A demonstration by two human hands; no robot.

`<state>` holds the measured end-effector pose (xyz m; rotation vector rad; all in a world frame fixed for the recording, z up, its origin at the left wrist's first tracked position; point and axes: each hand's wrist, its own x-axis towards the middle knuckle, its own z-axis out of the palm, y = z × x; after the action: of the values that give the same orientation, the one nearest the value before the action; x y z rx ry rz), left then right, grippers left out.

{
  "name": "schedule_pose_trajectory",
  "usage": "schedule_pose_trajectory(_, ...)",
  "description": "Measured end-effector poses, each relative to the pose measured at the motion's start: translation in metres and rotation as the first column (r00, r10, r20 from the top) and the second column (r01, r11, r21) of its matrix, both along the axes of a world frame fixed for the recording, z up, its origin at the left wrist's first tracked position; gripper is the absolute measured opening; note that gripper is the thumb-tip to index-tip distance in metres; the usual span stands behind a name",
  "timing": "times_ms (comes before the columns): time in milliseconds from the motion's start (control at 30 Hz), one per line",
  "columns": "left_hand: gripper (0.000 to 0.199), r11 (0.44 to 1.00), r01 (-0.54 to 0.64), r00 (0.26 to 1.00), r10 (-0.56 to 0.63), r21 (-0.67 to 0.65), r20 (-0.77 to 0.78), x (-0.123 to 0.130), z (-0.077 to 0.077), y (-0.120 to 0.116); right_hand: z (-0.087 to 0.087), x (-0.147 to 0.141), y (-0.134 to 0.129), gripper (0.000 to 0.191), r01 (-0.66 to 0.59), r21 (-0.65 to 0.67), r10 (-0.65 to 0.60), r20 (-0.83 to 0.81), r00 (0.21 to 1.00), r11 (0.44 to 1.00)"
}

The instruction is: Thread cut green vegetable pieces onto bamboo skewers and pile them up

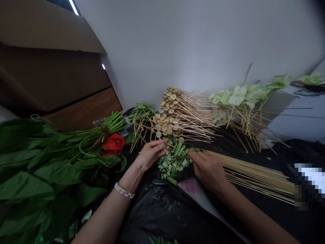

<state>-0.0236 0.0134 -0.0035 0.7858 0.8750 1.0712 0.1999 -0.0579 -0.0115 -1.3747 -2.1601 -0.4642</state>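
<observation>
My left hand (153, 151) is closed, its thumb and fingers pinching a short green stem piece (166, 143). A thin pale stick tip shows beside that piece. Below and between my hands lies a pile of cut green stems and pale chopped bits (175, 162). My right hand (207, 167) is at the right edge of this pile, fingers drawn together by some green pieces; what they hold is hidden. A bundle of bare bamboo skewers (254, 173) lies just right of my right hand, partly behind it.
Skewered round pale slices (169, 123) are stacked behind the pile, beside skewered green stems (142, 112). Skewered pale green leaves (238, 96) stand at back right. Leafy greens (38, 179), a red plastic bag (113, 144) and a cardboard box (50, 74) are left. Black plastic (152, 213) lies in front.
</observation>
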Motion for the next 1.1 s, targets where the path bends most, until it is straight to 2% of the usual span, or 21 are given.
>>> schedule_pose_trajectory(333,0.014,0.996,0.046,0.998,-0.043,-0.077,0.038,0.000,-0.001,0.000,-0.010,0.001,0.000,0.033,-0.056,-0.032,0.054,-0.052,0.997,0.998)
schedule_pose_trajectory(700,0.021,0.992,0.105,0.994,-0.105,-0.073,0.004,0.007,-0.001,-0.006,0.001,-0.007,-0.006,0.032,-0.057,-0.144,0.045,-0.085,0.995,0.988)
schedule_pose_trajectory(900,0.032,0.993,0.110,0.992,-0.107,0.041,-0.071,0.011,0.001,-0.009,0.003,0.008,0.003,0.032,-0.036,-0.074,0.028,-0.105,0.994,0.997)
schedule_pose_trajectory(1000,0.033,0.982,0.111,0.978,-0.080,0.153,-0.195,0.012,0.001,-0.009,0.006,0.024,0.011,0.029,0.055,-0.017,-0.058,-0.182,0.982,0.998)
schedule_pose_trajectory(1100,0.027,0.955,0.175,0.931,-0.081,0.240,-0.357,0.011,0.001,-0.009,0.006,0.032,0.016,0.027,0.104,-0.007,-0.104,-0.203,0.974,0.995)
